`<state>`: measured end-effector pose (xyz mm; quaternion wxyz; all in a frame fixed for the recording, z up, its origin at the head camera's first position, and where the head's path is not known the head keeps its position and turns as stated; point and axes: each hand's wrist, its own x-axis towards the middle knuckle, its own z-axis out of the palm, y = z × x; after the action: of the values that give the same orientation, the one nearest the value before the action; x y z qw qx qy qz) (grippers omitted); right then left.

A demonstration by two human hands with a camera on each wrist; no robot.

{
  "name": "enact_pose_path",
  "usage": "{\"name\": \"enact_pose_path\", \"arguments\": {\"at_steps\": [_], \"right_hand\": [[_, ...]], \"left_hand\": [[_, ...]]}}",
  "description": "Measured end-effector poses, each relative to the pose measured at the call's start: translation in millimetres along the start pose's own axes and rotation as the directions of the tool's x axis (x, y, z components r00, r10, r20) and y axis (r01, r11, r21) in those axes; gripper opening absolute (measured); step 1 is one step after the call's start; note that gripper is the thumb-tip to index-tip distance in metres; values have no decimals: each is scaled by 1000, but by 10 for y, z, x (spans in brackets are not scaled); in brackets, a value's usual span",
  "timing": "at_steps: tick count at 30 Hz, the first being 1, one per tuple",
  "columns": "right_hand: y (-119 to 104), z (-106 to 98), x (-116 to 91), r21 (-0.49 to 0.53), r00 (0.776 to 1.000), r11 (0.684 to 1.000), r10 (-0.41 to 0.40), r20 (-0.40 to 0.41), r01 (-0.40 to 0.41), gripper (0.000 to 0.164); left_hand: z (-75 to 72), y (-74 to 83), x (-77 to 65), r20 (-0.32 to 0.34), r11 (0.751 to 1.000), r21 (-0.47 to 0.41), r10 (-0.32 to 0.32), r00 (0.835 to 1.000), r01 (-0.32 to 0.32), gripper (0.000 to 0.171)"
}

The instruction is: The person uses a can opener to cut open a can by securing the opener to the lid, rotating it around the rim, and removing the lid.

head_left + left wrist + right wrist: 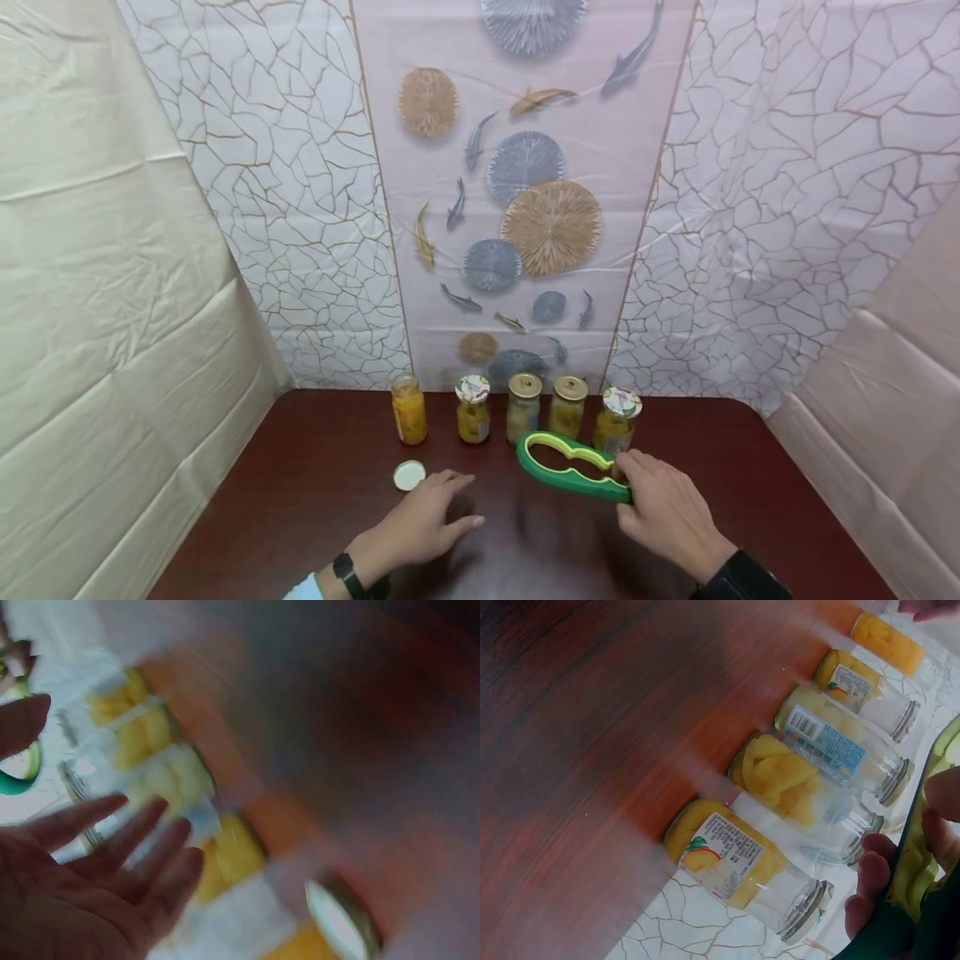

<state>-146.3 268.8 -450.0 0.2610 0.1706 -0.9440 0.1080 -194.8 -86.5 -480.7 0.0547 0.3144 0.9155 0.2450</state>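
My right hand [667,508] grips one end of a green jar opener [573,482] with a yellow-lined, wavy inner opening. It holds the opener over the table in front of the jars on the right. My left hand [423,521] hovers with its fingers spread, holding nothing, close to a loose jar lid [409,475] that lies pale side up. Behind that lid stands an uncovered jar of orange fruit [409,415]. To its right are a jar with a patterned lid [473,410], two gold-lidded jars [523,410] [567,410] and another patterned-lid jar [618,417].
The jars stand in a row along the far side of the dark red-brown table [300,500]. Right behind them hangs a patterned cloth [495,250]. Pale fabric walls [135,333] close in the left and right sides.
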Motion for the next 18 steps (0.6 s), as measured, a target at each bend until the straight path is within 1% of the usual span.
{"name": "enact_pose_path", "arguments": {"at_steps": [2,3,5,7,9,11,13,16,17,18], "right_hand": [[1,4,-7,7,1000,1000,-5,-7,5,31],[0,5,-7,12,1000,1000,-5,-12,6,31],[-1,-4,-2,16,1000,1000,-4,-27,4,31],[-6,-22,7,17,999,1000,3,-44,-2,31],[-12,-40,14,12,998,1000,2,-58,-2,32],[-17,-56,20,5,998,1000,-10,-68,11,32],[-20,-67,24,-5,997,999,-33,-76,32,32],[-23,-81,26,-20,994,998,-67,-90,65,32],[-23,-83,27,-25,992,997,-77,-96,75,32],[-20,-85,29,-29,991,996,-89,-102,87,32]], "left_hand": [[-1,24,53,-1,993,-114,-31,1000,31,77],[-3,35,91,-12,987,-155,-50,999,48,80],[-15,56,203,-54,975,-205,-96,994,83,87],[-23,58,348,-109,966,-223,-160,981,133,92],[-22,37,509,-162,952,-238,-235,958,193,96],[-10,4,657,-207,932,-261,-310,928,253,99],[6,-39,781,-238,910,-286,-372,897,302,103],[34,-121,941,-267,881,-337,-427,864,332,106],[40,-147,990,-277,871,-362,-440,854,332,106],[46,-177,1039,-292,867,-380,-442,848,322,105]]}}
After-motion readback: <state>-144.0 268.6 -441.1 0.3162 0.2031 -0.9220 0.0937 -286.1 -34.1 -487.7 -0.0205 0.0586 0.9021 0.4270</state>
